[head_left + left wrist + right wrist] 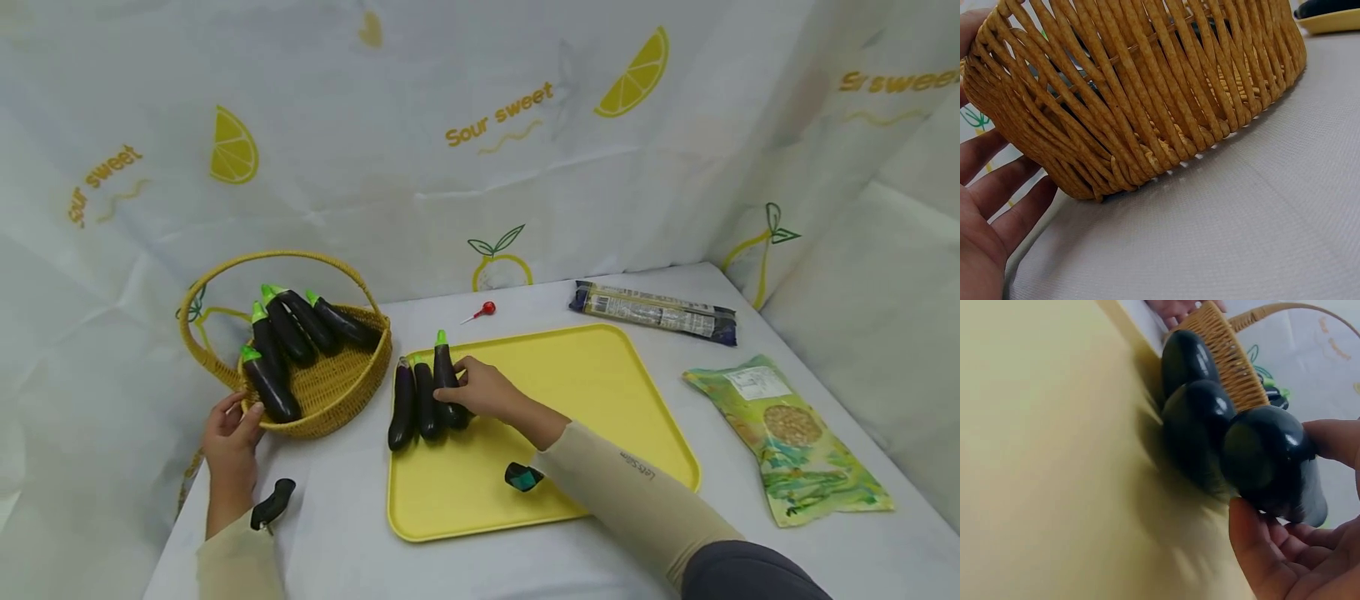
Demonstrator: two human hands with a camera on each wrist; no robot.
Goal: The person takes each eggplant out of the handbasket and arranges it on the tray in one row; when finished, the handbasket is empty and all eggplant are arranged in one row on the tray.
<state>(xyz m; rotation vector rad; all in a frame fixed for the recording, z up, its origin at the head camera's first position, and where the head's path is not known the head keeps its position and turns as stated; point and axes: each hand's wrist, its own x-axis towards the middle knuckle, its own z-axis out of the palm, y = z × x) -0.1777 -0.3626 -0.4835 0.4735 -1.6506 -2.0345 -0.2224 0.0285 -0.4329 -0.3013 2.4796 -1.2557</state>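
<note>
My right hand (483, 387) pinches a dark eggplant (444, 367) with a green cap between thumb and fingers, over the left part of a yellow tray (540, 492). In the right wrist view the held eggplant (1266, 456) is raised slightly off the tray. Two more eggplants (425, 400) lie side by side just left of it. My left hand (232, 433) holds the near-left rim of a wicker basket (367, 379), thumb at the rim and other fingers along the outer wall (1141, 94). Several eggplants (288, 329) lie inside the basket under its arched handle.
Behind the tray lies a red lollipop (487, 308). A long dark-and-silver packet (652, 312) rests at the back right, and a green-yellow bag (795, 442) lies right of the tray. White printed cloth (420, 225) hangs behind the table.
</note>
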